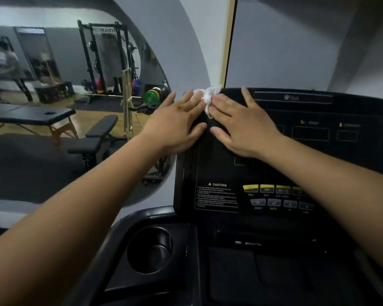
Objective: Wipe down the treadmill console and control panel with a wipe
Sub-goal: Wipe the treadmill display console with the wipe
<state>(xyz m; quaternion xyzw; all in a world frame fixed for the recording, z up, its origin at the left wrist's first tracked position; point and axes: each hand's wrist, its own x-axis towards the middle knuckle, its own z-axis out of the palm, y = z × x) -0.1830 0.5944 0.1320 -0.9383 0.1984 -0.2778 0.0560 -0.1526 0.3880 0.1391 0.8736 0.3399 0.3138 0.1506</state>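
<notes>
The black treadmill console (296, 151) fills the right half of the view, with dark display windows and a row of yellow and grey buttons (276, 196) low on its panel. A crumpled white wipe (206, 97) lies at the console's top left corner. My left hand (178, 124) lies flat on that corner, fingers spread, fingertips on the wipe. My right hand (239, 124) lies flat beside it on the panel, its fingertips also pressing the wipe. Part of the wipe is hidden under both hands.
A caution label (217, 196) sits at the panel's lower left. A round cup holder (149, 250) is set in the tray below. To the left, a large mirror or opening (53, 102) shows a gym with a massage table, benches, rack and weight plates.
</notes>
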